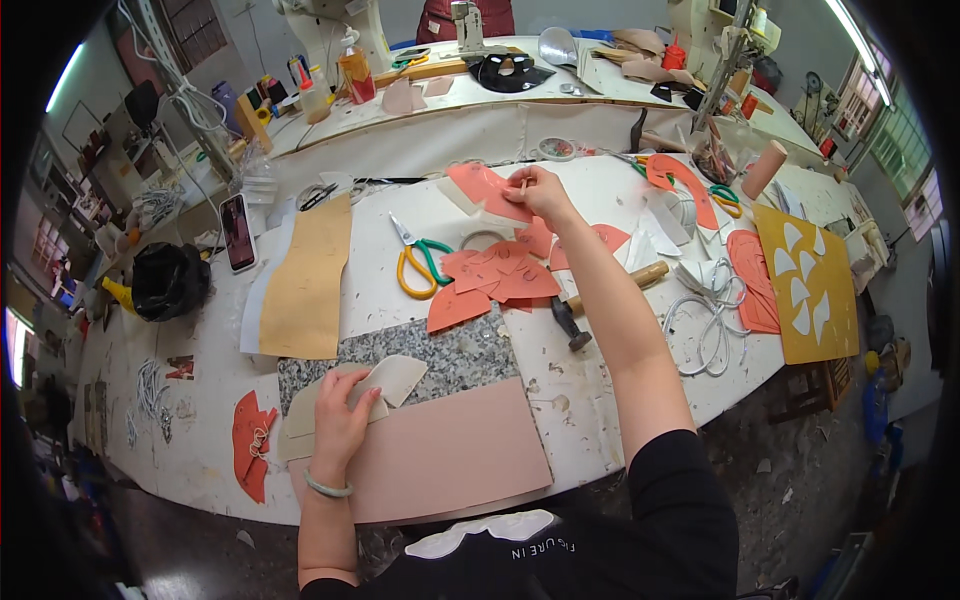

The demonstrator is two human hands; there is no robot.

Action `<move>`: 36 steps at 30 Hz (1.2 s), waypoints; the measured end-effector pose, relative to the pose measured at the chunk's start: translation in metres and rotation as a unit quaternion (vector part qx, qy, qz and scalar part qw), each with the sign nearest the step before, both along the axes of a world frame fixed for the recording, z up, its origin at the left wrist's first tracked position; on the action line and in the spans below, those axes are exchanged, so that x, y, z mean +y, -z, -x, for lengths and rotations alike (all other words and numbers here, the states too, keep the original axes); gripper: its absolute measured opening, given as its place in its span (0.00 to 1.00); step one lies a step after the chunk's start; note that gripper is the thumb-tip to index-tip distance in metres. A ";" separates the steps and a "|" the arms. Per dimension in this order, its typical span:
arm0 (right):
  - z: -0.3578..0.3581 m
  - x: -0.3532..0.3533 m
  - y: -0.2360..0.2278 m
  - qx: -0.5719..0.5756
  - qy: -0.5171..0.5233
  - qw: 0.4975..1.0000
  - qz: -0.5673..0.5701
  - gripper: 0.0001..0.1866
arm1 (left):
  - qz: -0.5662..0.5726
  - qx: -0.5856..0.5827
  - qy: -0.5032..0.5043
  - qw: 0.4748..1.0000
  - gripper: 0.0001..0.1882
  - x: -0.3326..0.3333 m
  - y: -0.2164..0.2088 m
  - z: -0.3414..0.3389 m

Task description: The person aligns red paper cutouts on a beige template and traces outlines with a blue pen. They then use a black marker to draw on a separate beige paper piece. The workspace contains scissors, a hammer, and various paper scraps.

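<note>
My right hand [540, 196] reaches to the far side of the table, its fingers pinched on the edge of an orange-red pattern piece [478, 184]. A pale sheet lies partly beneath that piece. Close to me, my left hand [341, 415] has its fingers curled at a curved off-white cut piece [400, 378], which tilts up off the surface. Beige cut pieces [305, 412] lie under this hand, overlapping a pinkish-brown sheet [450, 445] and a speckled stone slab [465, 352]. More orange-red pattern pieces [500, 272] are heaped between my hands.
Scissors [418, 262] and a hammer [570, 325] flank the heap. To the left are a tan sheet [305, 280], a phone [237, 232] and a black bag [170, 278]. On the right are coiled white cord [705, 320] and a yellow board [805, 290] with white pieces.
</note>
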State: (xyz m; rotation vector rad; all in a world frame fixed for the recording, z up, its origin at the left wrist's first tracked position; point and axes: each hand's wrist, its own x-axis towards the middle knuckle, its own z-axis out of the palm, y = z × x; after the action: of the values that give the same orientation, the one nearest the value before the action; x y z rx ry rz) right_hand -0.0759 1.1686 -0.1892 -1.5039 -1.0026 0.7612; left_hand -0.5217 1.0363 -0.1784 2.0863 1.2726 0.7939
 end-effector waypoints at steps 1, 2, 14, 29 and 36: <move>-0.003 -0.001 0.007 -0.111 0.014 0.993 0.030 0.10 | 0.002 -0.023 0.019 1.000 0.15 -0.001 -0.004 0.001; -0.007 -0.002 0.015 -0.223 0.027 0.973 0.060 0.10 | 0.005 -0.048 0.037 0.998 0.14 -0.002 -0.009 0.001; 0.071 -0.125 -0.057 0.136 -0.096 0.978 -0.127 0.11 | 0.242 -0.097 0.280 0.924 0.16 -0.046 -0.013 -0.014; 0.230 -0.279 0.007 -0.114 -0.124 0.985 -0.031 0.10 | -0.034 0.046 0.192 0.980 0.27 -0.077 -0.012 0.006; 0.234 -0.277 0.020 -0.162 -0.090 0.981 -0.051 0.11 | -0.064 0.081 0.178 0.979 0.30 -0.102 0.013 -0.006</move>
State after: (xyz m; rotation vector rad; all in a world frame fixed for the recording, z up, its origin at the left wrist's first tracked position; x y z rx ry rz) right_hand -0.3102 0.8917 -0.2092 -1.4893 -1.4159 0.5893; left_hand -0.5161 0.9348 -0.1913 2.4319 0.9029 0.5675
